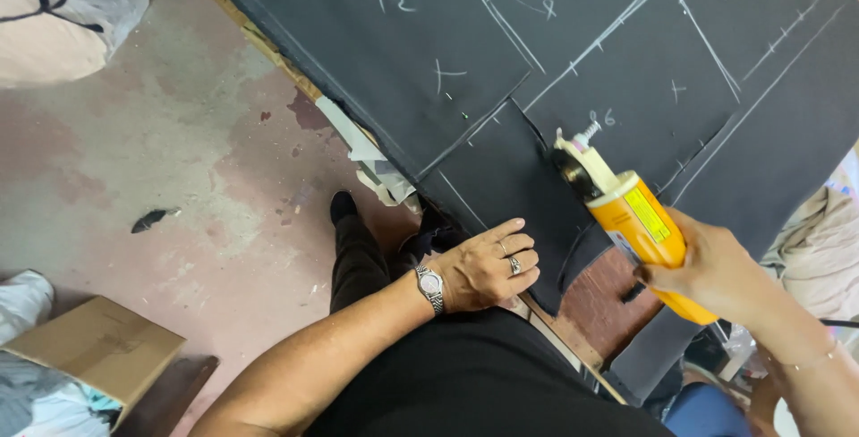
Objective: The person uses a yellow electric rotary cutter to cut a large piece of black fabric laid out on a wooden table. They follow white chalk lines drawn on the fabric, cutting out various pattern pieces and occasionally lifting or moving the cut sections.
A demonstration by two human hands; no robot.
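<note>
Black fabric (626, 52) with white chalk lines covers a table. My right hand (716, 267) grips an orange electric rotary cutter (626, 204), its round blade at the fabric near a cut edge. My left hand (488, 267), wearing a wristwatch and rings, presses flat on a partly cut flap of black fabric (510, 178) hanging over the table's near edge.
The wooden table edge (268, 48) runs diagonally. The stained concrete floor (179, 151) lies to the left, with a cardboard box (98, 347) at lower left and bundles of cloth (54, 16) at top left. Light cloth (819, 249) is piled at right.
</note>
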